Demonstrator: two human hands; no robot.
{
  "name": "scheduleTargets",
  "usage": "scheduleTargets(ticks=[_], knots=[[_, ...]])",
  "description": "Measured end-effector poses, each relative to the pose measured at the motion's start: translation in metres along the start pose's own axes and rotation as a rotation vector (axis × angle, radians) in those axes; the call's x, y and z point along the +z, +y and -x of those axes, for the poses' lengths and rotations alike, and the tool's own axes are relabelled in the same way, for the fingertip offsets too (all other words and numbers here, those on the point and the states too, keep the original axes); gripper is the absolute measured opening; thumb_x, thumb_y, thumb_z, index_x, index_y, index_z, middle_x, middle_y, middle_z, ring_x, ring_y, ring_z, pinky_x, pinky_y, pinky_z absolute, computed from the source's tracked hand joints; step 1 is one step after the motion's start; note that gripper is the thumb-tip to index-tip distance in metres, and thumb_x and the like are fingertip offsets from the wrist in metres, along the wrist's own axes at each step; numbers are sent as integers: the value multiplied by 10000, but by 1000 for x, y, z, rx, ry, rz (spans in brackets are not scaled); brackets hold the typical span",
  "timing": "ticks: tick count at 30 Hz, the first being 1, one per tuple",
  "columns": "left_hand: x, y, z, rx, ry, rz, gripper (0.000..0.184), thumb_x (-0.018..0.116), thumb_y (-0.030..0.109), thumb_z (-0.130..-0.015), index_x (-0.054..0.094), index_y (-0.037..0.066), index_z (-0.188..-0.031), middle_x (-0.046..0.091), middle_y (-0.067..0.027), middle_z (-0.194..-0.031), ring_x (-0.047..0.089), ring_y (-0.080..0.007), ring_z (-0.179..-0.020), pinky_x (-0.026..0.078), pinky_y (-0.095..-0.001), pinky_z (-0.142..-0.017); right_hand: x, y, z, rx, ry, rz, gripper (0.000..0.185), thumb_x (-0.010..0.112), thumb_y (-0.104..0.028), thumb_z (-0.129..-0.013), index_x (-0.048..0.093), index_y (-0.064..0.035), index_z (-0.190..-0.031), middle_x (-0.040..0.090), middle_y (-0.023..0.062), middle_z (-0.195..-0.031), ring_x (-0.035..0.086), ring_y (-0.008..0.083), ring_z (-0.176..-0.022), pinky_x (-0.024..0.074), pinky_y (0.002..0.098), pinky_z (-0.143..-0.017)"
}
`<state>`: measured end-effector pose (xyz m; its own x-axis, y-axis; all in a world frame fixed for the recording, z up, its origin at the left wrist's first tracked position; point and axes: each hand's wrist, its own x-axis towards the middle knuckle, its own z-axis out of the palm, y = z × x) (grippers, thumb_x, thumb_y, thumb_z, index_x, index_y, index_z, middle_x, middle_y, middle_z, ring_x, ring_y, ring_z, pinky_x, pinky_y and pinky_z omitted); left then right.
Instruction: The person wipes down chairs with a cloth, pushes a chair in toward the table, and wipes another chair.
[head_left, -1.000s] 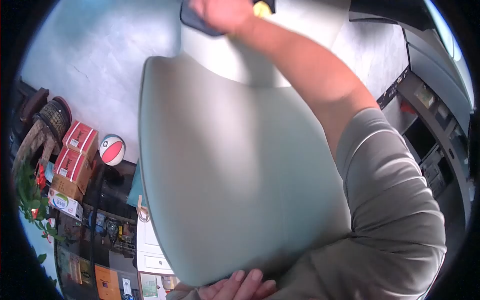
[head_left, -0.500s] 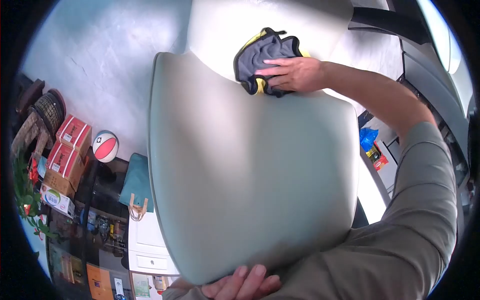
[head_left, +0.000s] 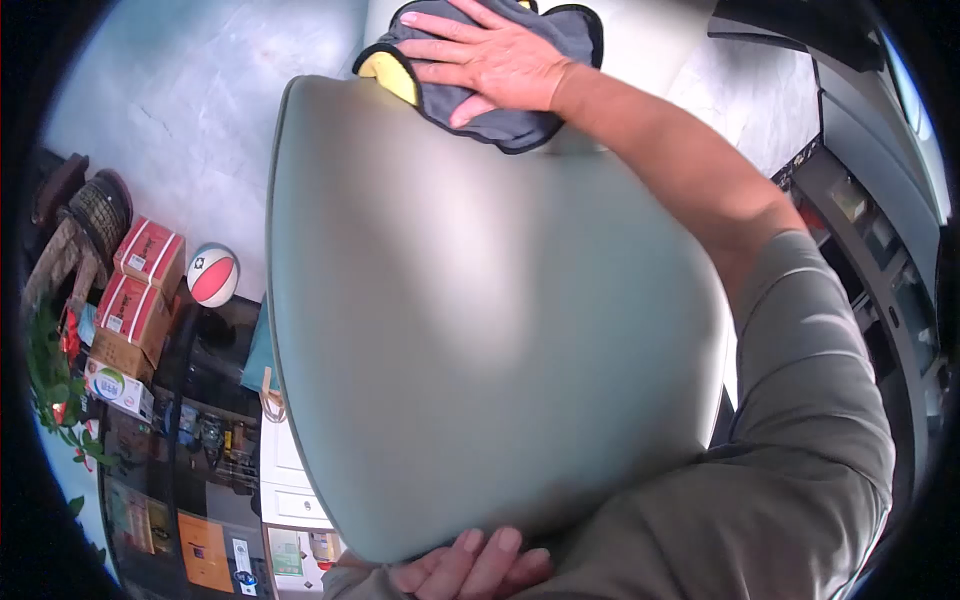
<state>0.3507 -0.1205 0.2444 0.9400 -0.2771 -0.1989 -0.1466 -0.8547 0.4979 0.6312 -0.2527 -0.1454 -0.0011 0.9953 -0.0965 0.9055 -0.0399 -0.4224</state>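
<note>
A large, smooth, pale grey-green panel (head_left: 420, 400), which looks like a chair back, fills the middle of the view. At its far edge lies a grey cloth (head_left: 520, 128) with black trim and a yellow underside (head_left: 392, 75). My right hand (head_left: 490, 65) presses flat on the cloth, fingers spread and palm down. Part of the cloth is cut off by the top of the view. At the panel's near edge, the fingers of my left hand (head_left: 475, 568) curl over the rim; its palm and thumb are hidden.
A pale surface (head_left: 640, 35) continues beyond the panel. On the left are stacked cardboard boxes (head_left: 135, 305), a basketball (head_left: 212, 275), a plant (head_left: 60, 370) and white drawers (head_left: 295, 505). Dark grey shelving (head_left: 880, 230) stands at the right.
My right hand and the cloth have shifted up and left in the view, and the fingers are spread wider. My left hand stays at the near rim. The view has shifted slightly.
</note>
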Motion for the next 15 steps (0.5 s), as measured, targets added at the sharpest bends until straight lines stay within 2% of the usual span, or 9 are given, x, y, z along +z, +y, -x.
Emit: scheduleTargets(ticks=[3, 5, 6, 9, 10, 11, 13, 14, 15], knots=[[3, -3, -11, 38, -25, 90, 379, 554, 435, -1050, 685, 192, -1310, 713, 20, -1187, 630, -163, -1054, 457, -301, -867, 9, -4, -2, 59, 137, -25, 867, 692, -605, -826, 488, -112, -1509, 392, 80, -1610, 207, 327, -1571, 145, 604, -1267], [17, 5, -8, -42, 168, 29, 377, 512, 409, -1061, 674, 200, -1329, 730, 10, -1146, 650, -167, -997, 457, -321, -883, 9, -8, -4, 86, 134, -59, 765, 690, -549, -859, 539, -111, -1467, 397, 83, -1603, 234, 328, -1561, 158, 607, -1262], [19, 3, -7, -33, 160, 30, 377, 512, 409, -1061, 674, 200, -1329, 730, 10, -1146, 650, -167, -997, 457, -321, -883, 16, -10, -8, 122, 221, -48, 675, 687, -495, -885, 575, -108, -1427, 402, 88, -1594, 255, 331, -1550, 172, 605, -1257], [21, -3, -3, 92, 161, -35, 370, 495, 377, -1062, 666, 204, -1340, 733, 12, -1138, 658, -171, -1005, 455, -322, -924, 22, -11, -31, 267, 352, -163, 613, 710, -437, -879, 616, -95, -1379, 394, 123, -1599, 239, 320, -1553, 178, 593, -1255], [15, 0, -4, 45, 113, -14, 370, 489, 375, -1063, 665, 205, -1340, 732, 12, -1147, 657, -173, -1020, 455, -324, -935, 26, -11, -34, 254, 515, -58, 468, 715, -355, -884, 664, -95, -1269, 510, 146, -1494, 430, 336, -1441, 281, 568, -1213], [9, 2, -6, 0, 67, 8, 369, 484, 373, -1063, 663, 206, -1340, 731, 11, -1156, 657, -175, -1035, 455, -327, -947, 31, -19, -34, 271, 513, -68, 468, 715, -355, -884, 664, -95, -1269, 510, 146, -1494, 430, 336, -1441, 281, 568, -1213], [-7, 5, -13, -13, -33, 34, 369, 482, 378, -1063, 664, 205, -1334, 729, 10, -1171, 655, -175, -1042, 465, -329, -934, 37, -29, -29, 300, 435, -71, 383, 662, -245, -894, 667, -133, -1259, 542, 24, -1438, 401, 248, -1453, 306, 439, -1194], [-13, 5, -17, -41, -120, 50, 369, 481, 383, -1062, 664, 204, -1328, 726, 9, -1185, 653, -176, -1049, 475, -331, -921, 37, -29, -22, 200, 361, -63, 376, 655, -171, -876, 661, -65, -1236, 538, 64, -1413, 480, 263, -1347, 395, 407, -1079], [-17, 5, -20, -39, -116, 44, 369, 481, 383, -1062, 664, 204, -1328, 726, 9, -1185, 653, -176, -1049, 475, -331, -921, 37, -31, -6, 140, 270, -97, 355, 647, -161, -870, 675, -64, -1211, 550, 72, -1369, 505, 254, -1277, 409, 391, -1032]])
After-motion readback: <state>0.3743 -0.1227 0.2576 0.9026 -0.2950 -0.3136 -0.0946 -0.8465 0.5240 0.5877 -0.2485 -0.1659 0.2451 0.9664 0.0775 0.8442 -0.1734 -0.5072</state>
